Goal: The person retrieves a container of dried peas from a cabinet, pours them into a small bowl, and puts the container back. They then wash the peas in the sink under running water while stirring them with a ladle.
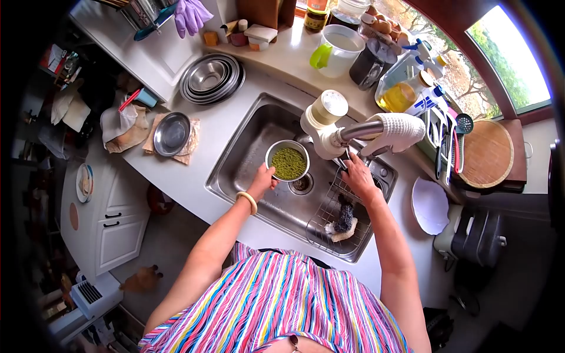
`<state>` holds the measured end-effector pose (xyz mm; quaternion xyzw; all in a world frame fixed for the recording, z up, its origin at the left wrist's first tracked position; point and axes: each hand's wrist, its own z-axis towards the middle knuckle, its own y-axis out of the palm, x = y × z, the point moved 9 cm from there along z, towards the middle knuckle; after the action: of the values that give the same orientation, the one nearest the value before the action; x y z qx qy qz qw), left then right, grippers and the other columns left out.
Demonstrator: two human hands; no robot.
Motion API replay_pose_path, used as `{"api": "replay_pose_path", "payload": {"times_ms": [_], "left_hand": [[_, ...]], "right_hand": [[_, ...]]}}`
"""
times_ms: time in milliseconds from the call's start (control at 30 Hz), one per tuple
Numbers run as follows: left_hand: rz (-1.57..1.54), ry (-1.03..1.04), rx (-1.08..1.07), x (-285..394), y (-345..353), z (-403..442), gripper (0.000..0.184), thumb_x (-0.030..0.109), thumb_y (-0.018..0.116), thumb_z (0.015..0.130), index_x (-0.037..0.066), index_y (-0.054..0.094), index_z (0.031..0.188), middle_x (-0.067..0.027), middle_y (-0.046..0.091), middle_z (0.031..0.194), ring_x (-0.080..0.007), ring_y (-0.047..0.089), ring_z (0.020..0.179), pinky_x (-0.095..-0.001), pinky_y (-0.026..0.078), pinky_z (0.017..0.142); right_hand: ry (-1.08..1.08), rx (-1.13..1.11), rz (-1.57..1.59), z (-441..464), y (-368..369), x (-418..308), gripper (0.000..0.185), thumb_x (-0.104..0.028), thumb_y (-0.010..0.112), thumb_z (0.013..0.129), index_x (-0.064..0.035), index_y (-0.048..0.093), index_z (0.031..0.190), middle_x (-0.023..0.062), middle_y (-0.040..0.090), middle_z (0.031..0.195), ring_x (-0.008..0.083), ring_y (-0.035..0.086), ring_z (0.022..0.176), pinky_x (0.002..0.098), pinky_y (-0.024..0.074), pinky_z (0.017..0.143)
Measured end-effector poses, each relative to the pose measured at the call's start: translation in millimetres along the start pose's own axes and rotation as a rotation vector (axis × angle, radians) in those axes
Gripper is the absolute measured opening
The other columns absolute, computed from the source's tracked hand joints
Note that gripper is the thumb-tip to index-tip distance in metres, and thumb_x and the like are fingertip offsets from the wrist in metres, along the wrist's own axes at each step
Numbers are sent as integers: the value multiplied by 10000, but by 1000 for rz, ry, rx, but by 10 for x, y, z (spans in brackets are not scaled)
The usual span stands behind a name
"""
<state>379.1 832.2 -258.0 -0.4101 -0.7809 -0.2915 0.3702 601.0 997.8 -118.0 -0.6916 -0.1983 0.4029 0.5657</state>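
Observation:
Over the sink [235, 167], my left hand [263, 181] grips the rim of a round metal bowl [288, 162] that holds small green beans. The bowl is upright, left of the faucet [359, 129], which has a white filter unit [327, 112] attached. My right hand [357, 175] reaches to the faucet's base, by a dark handle; its fingertips are partly hidden there, so its hold is unclear. Below that hand, a wire rack [318, 226] spans the right part of the sink, with a dark scrubber [344, 216] and a pale sponge [342, 230] on it.
Nested metal bowls [207, 76] and a metal dish [172, 134] on a cloth lie left of the sink. Behind it stand a green-handled jug [341, 50], a dark pitcher [371, 65] and bottles. A white basin [429, 206] and round board [486, 154] are at right.

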Motion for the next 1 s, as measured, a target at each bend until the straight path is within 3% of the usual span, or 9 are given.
{"api": "replay_pose_path", "payload": {"times_ms": [67, 167, 300, 333, 533, 833, 1000], "left_hand": [[-17, 16, -48, 29, 126, -37, 147, 146, 408, 953, 38, 467, 1033, -63, 578, 648, -73, 486, 446, -230, 397, 381], [-15, 8, -91, 75, 286, -117, 143, 157, 414, 948, 47, 464, 1024, -51, 568, 641, -70, 480, 448, -227, 389, 383], [4, 27, -129, 113, 380, -203, 136, 163, 417, 948, 49, 470, 1001, -44, 563, 641, -70, 480, 454, -228, 382, 386], [5, 29, -135, 108, 397, -203, 135, 163, 417, 948, 50, 470, 998, -43, 563, 641, -71, 480, 455, -228, 382, 388], [12, 40, -107, 197, 445, -243, 133, 173, 413, 956, 51, 461, 976, -41, 563, 637, -76, 486, 456, -231, 395, 400], [-107, 170, -65, 471, 508, -114, 138, 177, 413, 961, 46, 452, 944, -48, 567, 626, -79, 492, 440, -235, 397, 389], [-79, 171, -3, 532, 321, -47, 144, 201, 416, 972, 61, 451, 979, -65, 572, 645, -78, 481, 439, -236, 388, 385]], "right_hand": [[-27, -31, 20, 9, 11, 2, 256, -145, 596, 796, -8, 584, 1012, 176, 589, 1012, 341, 580, 995, 412, 462, 899], [100, -273, -58, -55, 177, 48, 229, -144, 571, 816, -6, 578, 998, 176, 601, 982, 346, 600, 942, 421, 482, 856], [87, -157, -23, -78, 105, 14, 222, -152, 572, 817, -15, 576, 992, 179, 608, 963, 347, 608, 919, 425, 490, 826], [67, -146, 0, -94, 125, 18, 259, -159, 594, 810, -14, 584, 1025, 187, 595, 1092, 352, 597, 985, 416, 485, 870], [148, -114, 3, -281, 119, 109, 324, -177, 628, 800, -17, 608, 1081, 166, 482, 1335, 312, 484, 1212, 381, 438, 988], [84, 14, -41, -388, -96, 0, 301, -169, 656, 769, -20, 640, 1030, 87, 523, 1252, 272, 499, 1159, 364, 462, 941], [103, 48, -26, -426, -152, 12, 323, -166, 678, 756, -26, 640, 1045, 90, 528, 1168, 268, 521, 1102, 362, 473, 902]]}}
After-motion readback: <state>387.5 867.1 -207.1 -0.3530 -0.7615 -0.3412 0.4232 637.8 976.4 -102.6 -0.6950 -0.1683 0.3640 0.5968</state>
